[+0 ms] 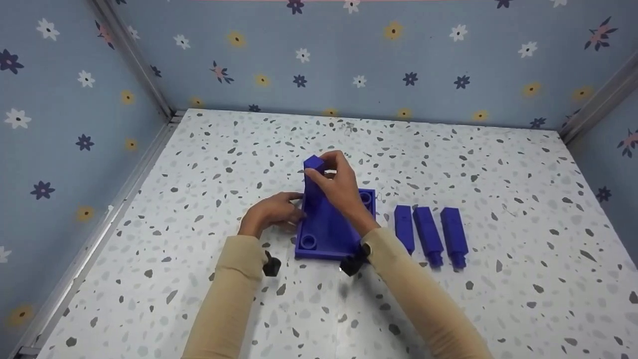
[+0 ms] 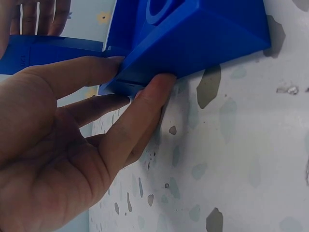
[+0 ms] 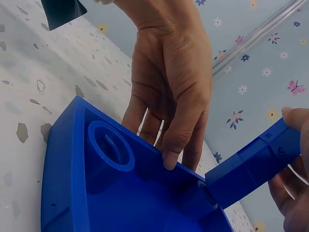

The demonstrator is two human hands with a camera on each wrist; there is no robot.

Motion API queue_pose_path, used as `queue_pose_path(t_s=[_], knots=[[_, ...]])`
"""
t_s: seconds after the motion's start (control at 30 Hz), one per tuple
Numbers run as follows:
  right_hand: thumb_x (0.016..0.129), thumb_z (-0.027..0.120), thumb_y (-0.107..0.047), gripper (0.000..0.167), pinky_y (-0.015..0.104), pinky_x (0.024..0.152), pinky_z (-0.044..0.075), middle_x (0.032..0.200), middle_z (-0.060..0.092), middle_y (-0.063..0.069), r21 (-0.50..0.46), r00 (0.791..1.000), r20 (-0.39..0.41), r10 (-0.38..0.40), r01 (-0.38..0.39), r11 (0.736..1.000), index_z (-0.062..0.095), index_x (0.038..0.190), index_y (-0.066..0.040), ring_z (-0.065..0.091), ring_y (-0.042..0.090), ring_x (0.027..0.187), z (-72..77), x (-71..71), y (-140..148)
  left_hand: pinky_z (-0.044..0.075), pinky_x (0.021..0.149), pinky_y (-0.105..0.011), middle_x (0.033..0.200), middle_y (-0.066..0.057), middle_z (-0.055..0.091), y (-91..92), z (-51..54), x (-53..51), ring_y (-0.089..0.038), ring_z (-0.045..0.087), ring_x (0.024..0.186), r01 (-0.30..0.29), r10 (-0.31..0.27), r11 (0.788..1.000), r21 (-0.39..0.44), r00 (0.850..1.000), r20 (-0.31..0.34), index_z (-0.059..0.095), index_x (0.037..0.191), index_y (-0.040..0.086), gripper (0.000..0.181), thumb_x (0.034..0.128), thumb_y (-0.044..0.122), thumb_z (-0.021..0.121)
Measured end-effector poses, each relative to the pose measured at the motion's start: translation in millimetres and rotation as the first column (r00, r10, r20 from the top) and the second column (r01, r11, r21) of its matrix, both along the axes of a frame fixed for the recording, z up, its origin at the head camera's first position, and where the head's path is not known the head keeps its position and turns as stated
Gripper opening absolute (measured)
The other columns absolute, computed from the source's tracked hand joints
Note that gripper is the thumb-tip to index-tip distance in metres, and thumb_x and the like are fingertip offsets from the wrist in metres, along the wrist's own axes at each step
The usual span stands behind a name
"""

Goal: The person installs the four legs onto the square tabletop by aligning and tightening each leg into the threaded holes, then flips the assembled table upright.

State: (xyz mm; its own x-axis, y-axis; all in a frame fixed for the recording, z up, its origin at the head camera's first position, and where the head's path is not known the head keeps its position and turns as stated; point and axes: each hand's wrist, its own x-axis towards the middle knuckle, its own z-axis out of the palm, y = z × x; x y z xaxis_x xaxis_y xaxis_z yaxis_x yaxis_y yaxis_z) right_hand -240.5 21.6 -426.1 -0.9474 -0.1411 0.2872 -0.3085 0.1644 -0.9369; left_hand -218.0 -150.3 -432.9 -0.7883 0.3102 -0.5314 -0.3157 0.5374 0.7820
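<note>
A blue tray-like base (image 1: pixel 331 229) lies on the table, with round sockets in its corners. My left hand (image 1: pixel 273 212) grips its left wall; in the right wrist view this hand (image 3: pixel 174 82) has the thumb over the rim (image 3: pixel 140 140) and other fingers outside. My right hand (image 1: pixel 341 184) pinches the upper part of a blue square leg (image 1: pixel 313 187), standing at the back left corner. The leg (image 3: pixel 256 164) meets the corner socket (image 3: pixel 200 200) in the right wrist view; how deep it sits cannot be told.
Three more blue legs (image 1: pixel 403 227) (image 1: pixel 427 232) (image 1: pixel 453 232) lie side by side right of the base, two with knobbed ends showing towards me. Flowered panels (image 1: pixel 339 60) stand behind and at both sides of the speckled table (image 1: pixel 224 149).
</note>
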Motion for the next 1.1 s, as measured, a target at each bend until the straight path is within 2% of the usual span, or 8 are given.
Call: queue_pose_path(t_s=[0.1,0.23,0.4,0.57,0.7,0.9,1.1], knots=[[0.082,0.076,-0.030,0.044,0.030,0.088,0.051,0.107,0.061,0.005,0.008,1.000,0.020,0.007,-0.007,1.000,0.053,0.114,-0.009,0.058,0.014,0.099,-1.2,0.1,0,0.057,0.078,-0.030,0.116,-0.012,0.058,0.1,-1.6,-0.4,-0.014,0.062,0.081,-0.013,0.013,1.000,0.016,1.000,0.021,0.030,0.150,0.010,0.070,0.0869,0.007,0.060],[0.089,0.067,-0.029,0.040,0.032,0.097,0.046,0.119,0.057,0.012,-0.042,0.997,0.065,0.048,-0.046,0.998,0.052,0.121,-0.009,0.056,0.017,0.109,-0.4,-0.5,1,0.056,0.078,-0.030,0.112,-0.010,0.059,-0.8,-3.6,-1.3,-0.013,0.061,0.079,-0.031,0.030,0.999,0.025,0.999,0.040,0.030,0.150,0.013,0.071,0.0864,0.006,0.059],[0.096,0.054,-0.015,0.036,0.036,0.103,0.043,0.128,0.054,0.014,-0.137,0.984,0.096,0.148,-0.134,0.981,0.052,0.129,-0.002,0.052,0.023,0.119,3.9,-1.8,1,0.052,0.078,-0.028,0.123,-0.010,0.056,-3.8,-2.6,0.4,-0.014,0.061,0.082,-0.016,0.017,1.000,-0.023,1.000,0.013,0.031,0.150,0.015,0.071,0.0851,0.008,0.060],[0.095,0.054,-0.009,0.036,0.033,0.101,0.045,0.133,0.053,0.016,-0.173,0.963,0.123,0.240,-0.217,0.961,0.054,0.130,-0.001,0.051,0.022,0.121,4.5,-0.9,3,0.051,0.081,-0.029,0.128,-0.010,0.054,-4.4,-2.0,1.5,-0.015,0.061,0.085,-0.010,0.010,0.999,-0.037,1.000,-0.002,0.033,0.150,0.015,0.072,0.0841,0.008,0.061],[0.094,0.055,-0.007,0.034,0.028,0.095,0.047,0.130,0.057,0.015,-0.183,0.962,0.124,0.244,-0.219,0.958,0.058,0.127,-0.002,0.055,0.018,0.115,3.1,-2.4,5,0.051,0.081,-0.029,0.125,-0.010,0.056,-3.0,-2.1,0.4,-0.015,0.062,0.086,-0.003,0.003,0.999,-0.046,1.000,-0.005,0.033,0.150,0.015,0.072,0.0840,0.008,0.060],[0.095,0.053,-0.007,0.034,0.030,0.101,0.044,0.127,0.058,0.014,-0.191,0.961,0.159,0.225,-0.193,0.962,0.056,0.129,-0.001,0.054,0.017,0.116,4.9,-4.3,7,0.051,0.086,-0.030,0.133,-0.010,0.052,-1.9,-1.0,-0.3,-0.016,0.062,0.092,-0.003,0.004,0.999,-0.054,1.000,0.002,0.030,0.151,0.014,0.072,0.0853,0.010,0.061],[0.095,0.054,-0.009,0.034,0.032,0.101,0.044,0.124,0.058,0.013,-0.122,0.970,0.168,0.174,-0.155,0.980,0.055,0.127,0.000,0.055,0.020,0.113,20.0,7.3,7,0.053,0.083,-0.030,0.132,-0.010,0.051,-0.9,-1.6,-0.6,-0.016,0.062,0.088,-0.002,0.002,0.999,-0.041,1.000,-0.008,0.031,0.150,0.012,0.071,0.0852,0.009,0.061]])
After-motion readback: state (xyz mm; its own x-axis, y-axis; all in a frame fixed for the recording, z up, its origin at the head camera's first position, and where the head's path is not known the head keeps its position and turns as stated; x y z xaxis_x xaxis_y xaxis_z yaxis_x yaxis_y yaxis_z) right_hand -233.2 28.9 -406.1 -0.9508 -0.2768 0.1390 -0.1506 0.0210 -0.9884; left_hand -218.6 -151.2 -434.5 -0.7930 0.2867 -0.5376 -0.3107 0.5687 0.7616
